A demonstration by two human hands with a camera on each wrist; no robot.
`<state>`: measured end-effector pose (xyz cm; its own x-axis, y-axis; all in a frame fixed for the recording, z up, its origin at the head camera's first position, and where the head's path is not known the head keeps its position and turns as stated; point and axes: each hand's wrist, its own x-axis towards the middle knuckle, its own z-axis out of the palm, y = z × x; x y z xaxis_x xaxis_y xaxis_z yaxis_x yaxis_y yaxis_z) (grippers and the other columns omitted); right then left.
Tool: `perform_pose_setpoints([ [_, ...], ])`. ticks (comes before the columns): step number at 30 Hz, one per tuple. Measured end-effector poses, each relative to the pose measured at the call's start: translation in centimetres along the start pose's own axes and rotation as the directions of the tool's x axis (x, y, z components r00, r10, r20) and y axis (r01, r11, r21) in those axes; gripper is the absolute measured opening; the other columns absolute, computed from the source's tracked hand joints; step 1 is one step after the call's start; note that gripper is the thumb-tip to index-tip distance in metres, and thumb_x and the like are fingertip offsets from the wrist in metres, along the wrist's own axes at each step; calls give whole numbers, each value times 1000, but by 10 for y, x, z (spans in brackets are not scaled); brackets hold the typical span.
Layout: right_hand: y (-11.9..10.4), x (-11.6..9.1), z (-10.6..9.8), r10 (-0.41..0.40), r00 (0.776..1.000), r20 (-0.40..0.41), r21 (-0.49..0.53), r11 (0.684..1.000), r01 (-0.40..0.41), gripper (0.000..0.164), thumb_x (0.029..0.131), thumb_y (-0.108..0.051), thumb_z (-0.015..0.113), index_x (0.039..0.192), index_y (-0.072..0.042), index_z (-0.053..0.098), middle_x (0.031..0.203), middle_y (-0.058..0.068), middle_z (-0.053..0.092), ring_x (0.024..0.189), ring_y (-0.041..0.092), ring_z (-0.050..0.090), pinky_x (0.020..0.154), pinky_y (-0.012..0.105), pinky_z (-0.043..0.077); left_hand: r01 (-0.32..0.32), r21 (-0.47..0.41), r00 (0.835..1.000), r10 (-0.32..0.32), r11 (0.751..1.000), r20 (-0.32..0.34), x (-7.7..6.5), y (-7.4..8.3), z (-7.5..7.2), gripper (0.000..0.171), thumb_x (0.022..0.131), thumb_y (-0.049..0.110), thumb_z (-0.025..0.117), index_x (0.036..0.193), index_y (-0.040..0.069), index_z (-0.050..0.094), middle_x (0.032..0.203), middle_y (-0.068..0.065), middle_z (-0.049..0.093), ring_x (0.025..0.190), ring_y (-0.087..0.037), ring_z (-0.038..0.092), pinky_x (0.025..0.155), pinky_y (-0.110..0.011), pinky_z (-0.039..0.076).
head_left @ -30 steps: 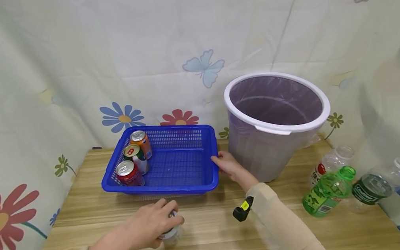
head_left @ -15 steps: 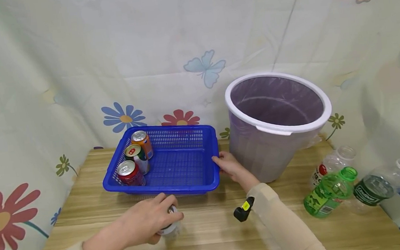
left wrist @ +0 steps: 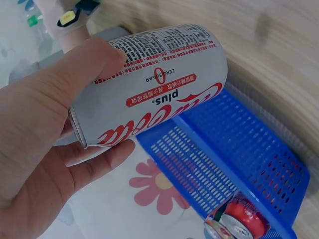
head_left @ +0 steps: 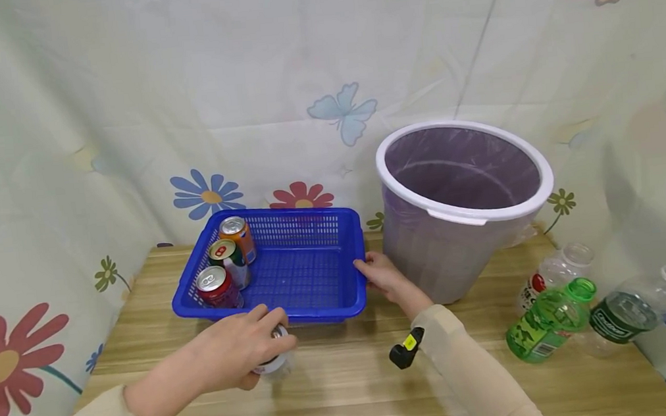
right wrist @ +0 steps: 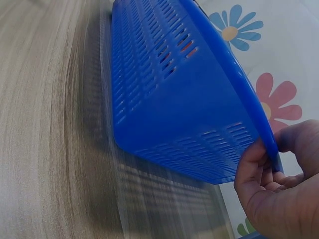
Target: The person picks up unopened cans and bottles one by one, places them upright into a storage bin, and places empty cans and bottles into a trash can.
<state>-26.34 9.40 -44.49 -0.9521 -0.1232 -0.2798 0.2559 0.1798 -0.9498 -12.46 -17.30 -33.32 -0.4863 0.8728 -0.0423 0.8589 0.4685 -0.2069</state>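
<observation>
My left hand (head_left: pixel 235 349) grips a white Coca-Cola can (left wrist: pixel 162 89) near its top end, thumb on one side and fingers on the other. In the head view the can is mostly hidden under that hand, just in front of the blue plastic basket (head_left: pixel 295 316). My right hand (head_left: pixel 383 275) pinches the basket's right rim, as the right wrist view also shows. Along the basket's left side stand an orange can (head_left: pixel 237 237), a green can (head_left: pixel 229 263) and a red can (head_left: pixel 218 288), all upright.
A tall bin (head_left: pixel 432 259) with a white rim and a liner stands right of the basket. At the table's right lie a green bottle (head_left: pixel 548 324) and two clear bottles, one with a dark green label (head_left: pixel 616 318). A flowered cloth (head_left: pixel 240 97) hangs behind.
My left hand has moved left and a little toward the basket with the can, which appears lifted higher. The right hand stays on the basket's rim.
</observation>
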Motion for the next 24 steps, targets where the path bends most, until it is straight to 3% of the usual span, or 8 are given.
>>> perform_pose_setpoints([
  [5, -1, 0, -1, 10, 1000, 6, -14, 1000, -10, 25, 94, -15, 47, 109, 5, 49, 85, 8, 58, 62, 8, 54, 59, 25, 47, -5, 15, 999, 6, 1000, -48, 2, -4, -6, 58, 60, 30, 82, 110, 21, 52, 105, -5, 50, 82, -18, 50, 60, -23, 50],
  [10, -1, 0, -1, 12, 1000, 3, -24, 1000, -12, 25, 94, -16, 47, 109, 4, 49, 84, 6, 57, 62, 8, 53, 62, 28, 47, 10, -4, 999, -10, 1000, -33, 4, -11, -11, 59, 63, 31, 82, 114, 22, 51, 108, -5, 50, 86, -18, 51, 65, -24, 52],
  [16, 2, 3, 1, 15, 1000, -6, -10, 1000, -15, 24, 93, -14, 48, 108, 4, 49, 82, 4, 55, 64, 9, 54, 57, 23, 47, 3, 36, 998, -1, 999, -58, 2, -18, -15, 57, 62, 31, 82, 110, 20, 52, 107, -5, 50, 83, -18, 51, 62, -22, 50],
  [24, 1, 2, -1, 19, 1000, -10, -18, 1000, -19, 24, 94, -16, 48, 109, 3, 49, 90, 11, 58, 66, 10, 55, 59, 24, 47, 2, 46, 999, -1, 999, -39, 4, -29, -26, 59, 63, 31, 83, 109, 19, 50, 107, -7, 50, 83, -20, 52, 59, -22, 50],
])
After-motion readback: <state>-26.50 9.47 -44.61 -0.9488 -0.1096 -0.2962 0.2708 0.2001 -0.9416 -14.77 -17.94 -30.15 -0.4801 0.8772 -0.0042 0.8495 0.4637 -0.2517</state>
